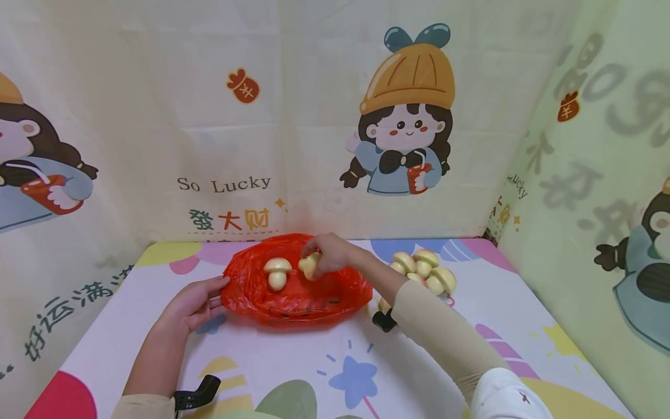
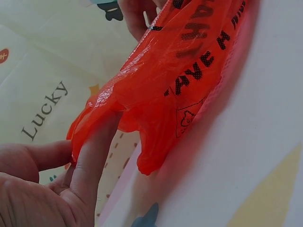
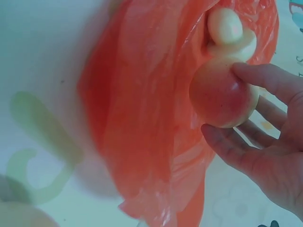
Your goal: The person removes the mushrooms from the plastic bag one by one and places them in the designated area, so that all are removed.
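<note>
A red plastic bag [image 1: 251, 311] lies on the table with its mouth spread wide. At its left edge my left hand [image 1: 195, 304] pinches the film; in the left wrist view the thumb and a finger [image 2: 94, 163] have the red plastic between them. Over the bag's inside, my right hand [image 1: 333, 254] grips a toy mushroom [image 1: 309, 266] between thumb and fingers. Its rounded, reddish-tinted cap [image 3: 222, 97] faces the right wrist camera. Another pale mushroom [image 1: 277, 273] rests in the bag, left of the held one.
Right of the bag, several more toy mushrooms [image 1: 425, 269] sit in a cluster, partly behind the right forearm. A patterned cloth [image 1: 314, 145] hangs along the table's back. The tabletop [image 1: 293, 361] carries coloured printed shapes.
</note>
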Motion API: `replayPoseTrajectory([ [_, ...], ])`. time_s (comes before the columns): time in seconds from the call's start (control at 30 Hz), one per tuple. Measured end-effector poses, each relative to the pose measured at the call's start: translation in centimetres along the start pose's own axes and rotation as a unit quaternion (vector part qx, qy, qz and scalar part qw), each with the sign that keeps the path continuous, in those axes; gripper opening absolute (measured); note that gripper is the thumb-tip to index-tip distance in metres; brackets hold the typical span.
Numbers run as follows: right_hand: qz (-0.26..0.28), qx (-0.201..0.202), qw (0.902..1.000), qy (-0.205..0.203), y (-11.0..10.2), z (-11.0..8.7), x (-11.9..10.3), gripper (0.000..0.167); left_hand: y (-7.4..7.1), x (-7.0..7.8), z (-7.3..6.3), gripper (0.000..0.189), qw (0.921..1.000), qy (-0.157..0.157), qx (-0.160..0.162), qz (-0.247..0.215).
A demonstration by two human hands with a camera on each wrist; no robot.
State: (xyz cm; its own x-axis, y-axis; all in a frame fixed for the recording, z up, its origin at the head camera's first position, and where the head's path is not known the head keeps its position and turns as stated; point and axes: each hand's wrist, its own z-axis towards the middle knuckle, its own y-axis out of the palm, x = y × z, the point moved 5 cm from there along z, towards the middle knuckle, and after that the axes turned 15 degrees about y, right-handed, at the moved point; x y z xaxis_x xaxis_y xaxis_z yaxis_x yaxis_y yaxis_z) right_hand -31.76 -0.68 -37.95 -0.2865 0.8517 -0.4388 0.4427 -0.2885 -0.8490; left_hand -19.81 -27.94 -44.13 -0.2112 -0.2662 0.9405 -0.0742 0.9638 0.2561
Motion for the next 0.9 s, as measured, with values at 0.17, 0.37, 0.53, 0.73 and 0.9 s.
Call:
replayPoseTrajectory([
  [0.17,0.001,0.003,0.9999,-0.012,-0.2,-0.6,0.7,0.045,0.0,0.1,-0.1,0.074,1.0,-0.002,0.003,-0.001],
  [0.37,0.007,0.004,0.9999,-0.012,-0.5,-1.8,1.2,0.047,-0.1,0.0,-0.1,0.074,1.0,-0.004,0.006,0.0],
  [0.53,0.02,0.006,0.9997,-0.011,-0.9,-2.9,1.6,0.048,0.0,0.0,0.0,0.074,1.0,-0.001,0.001,0.0],
  [0.73,0.026,0.018,0.9991,-0.027,-1.4,-4.3,1.8,0.046,-0.1,-0.1,0.1,0.074,1.0,0.0,-0.003,-0.003],
  [0.9,0.043,0.022,0.9981,-0.039,-1.7,-5.3,2.5,0.044,-0.2,-0.2,0.1,0.076,1.0,0.002,-0.004,-0.002],
])
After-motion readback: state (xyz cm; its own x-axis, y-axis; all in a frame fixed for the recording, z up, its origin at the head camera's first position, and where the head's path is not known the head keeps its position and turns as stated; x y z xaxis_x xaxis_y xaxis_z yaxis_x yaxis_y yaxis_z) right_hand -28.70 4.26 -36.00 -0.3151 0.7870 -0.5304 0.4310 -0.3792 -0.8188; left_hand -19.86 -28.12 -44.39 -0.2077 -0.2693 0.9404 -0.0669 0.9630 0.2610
